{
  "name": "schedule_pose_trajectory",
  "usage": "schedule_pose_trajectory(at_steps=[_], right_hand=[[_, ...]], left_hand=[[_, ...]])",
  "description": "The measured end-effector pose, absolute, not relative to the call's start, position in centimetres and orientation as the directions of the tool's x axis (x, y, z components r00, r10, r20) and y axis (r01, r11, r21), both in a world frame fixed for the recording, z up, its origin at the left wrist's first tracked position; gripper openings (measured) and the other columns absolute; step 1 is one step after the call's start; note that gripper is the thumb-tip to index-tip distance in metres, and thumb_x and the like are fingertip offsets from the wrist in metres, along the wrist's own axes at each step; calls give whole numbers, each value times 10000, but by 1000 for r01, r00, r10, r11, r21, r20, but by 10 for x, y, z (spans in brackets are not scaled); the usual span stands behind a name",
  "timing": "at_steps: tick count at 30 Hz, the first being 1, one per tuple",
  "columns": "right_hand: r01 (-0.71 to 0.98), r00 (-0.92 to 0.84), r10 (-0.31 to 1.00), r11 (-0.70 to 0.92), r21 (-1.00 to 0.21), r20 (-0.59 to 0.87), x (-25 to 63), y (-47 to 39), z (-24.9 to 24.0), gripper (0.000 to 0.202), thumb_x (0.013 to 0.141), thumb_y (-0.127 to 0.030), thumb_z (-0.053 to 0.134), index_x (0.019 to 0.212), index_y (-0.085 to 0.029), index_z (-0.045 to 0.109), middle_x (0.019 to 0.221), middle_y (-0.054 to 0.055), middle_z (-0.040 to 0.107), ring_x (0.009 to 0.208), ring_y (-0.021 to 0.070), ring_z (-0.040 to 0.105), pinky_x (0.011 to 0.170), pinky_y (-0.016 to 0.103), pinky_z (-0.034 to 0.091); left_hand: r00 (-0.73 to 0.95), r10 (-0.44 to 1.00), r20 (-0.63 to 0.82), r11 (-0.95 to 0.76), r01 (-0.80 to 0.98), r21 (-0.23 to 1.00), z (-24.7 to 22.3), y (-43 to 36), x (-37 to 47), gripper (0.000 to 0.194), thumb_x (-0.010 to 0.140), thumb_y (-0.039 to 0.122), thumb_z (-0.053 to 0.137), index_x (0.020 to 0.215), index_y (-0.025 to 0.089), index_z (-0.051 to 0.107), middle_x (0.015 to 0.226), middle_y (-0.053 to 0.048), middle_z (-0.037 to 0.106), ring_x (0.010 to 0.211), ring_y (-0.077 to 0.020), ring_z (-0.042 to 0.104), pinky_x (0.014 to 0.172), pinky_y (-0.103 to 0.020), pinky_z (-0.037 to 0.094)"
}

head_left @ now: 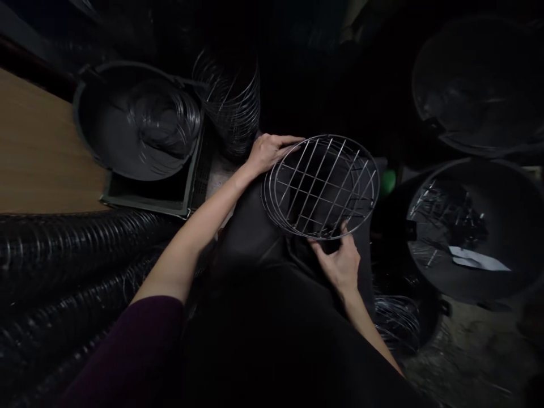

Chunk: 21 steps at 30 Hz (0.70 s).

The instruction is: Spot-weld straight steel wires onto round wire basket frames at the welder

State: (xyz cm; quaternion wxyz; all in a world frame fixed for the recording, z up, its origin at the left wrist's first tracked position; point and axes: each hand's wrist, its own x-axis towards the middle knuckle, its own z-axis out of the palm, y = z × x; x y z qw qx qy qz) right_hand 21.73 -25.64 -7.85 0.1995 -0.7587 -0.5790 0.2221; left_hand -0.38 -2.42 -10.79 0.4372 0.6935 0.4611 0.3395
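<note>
A stack of round wire grill racks (317,180), each a metal ring with crossing bars, is held tilted over my lap. My left hand (272,152) grips the rim at the upper left, with its fingers stretched along the ring. At the lower edge, my right hand (341,258) pinches the rim between thumb and fingers. The rings sit close together, and I cannot tell how many there are. Dark cloth (255,238) covers my legs below the racks.
At the left, a black tub (106,133) with wire rings rests on a crate (147,205). Stacks of wire rings stand behind it (238,96) and lie at lower left (80,243). Another tub (471,286) at right holds metal rods and white paper (478,259).
</note>
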Motion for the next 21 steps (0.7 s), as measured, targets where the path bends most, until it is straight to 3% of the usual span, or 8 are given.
schedule_pose_trajectory(at_steps=[4,14,17,21], right_hand=[[740,344,934,-334,-584,-98,211,-254,-88,921,719,-653,624,1404,-80,400,1185,223,534,1131,383,501,978,556,385],[741,340,922,-383,-552,-183,207,-252,-95,1007,703,-604,660,1466,-82,260,1337,232,461,1220,391,461,998,561,387],[685,291,935,-351,-639,-203,217,-251,-86,907,725,-564,672,1443,-121,338,1346,194,487,1219,355,481,1014,542,398],[547,317,934,-320,-773,-163,243,-241,-67,580,859,-531,537,1309,-166,539,1283,118,571,1182,265,529,1026,454,422]], left_hand=[[361,930,69,-177,274,945,-110,-25,-5,234,830,356,650,1037,268,714,1027,37,731,1045,-191,661,972,-370,470],[405,907,114,-262,331,907,-114,-23,-2,427,871,528,534,1143,230,672,1139,-21,698,1101,-206,630,988,-334,460],[440,891,112,-274,324,905,-102,-20,-8,480,869,566,509,1125,199,681,1097,-42,708,1042,-203,649,964,-339,475],[372,924,92,-231,348,909,-76,-20,-21,536,911,576,413,1182,175,646,1066,-58,706,1028,-197,646,967,-356,471]])
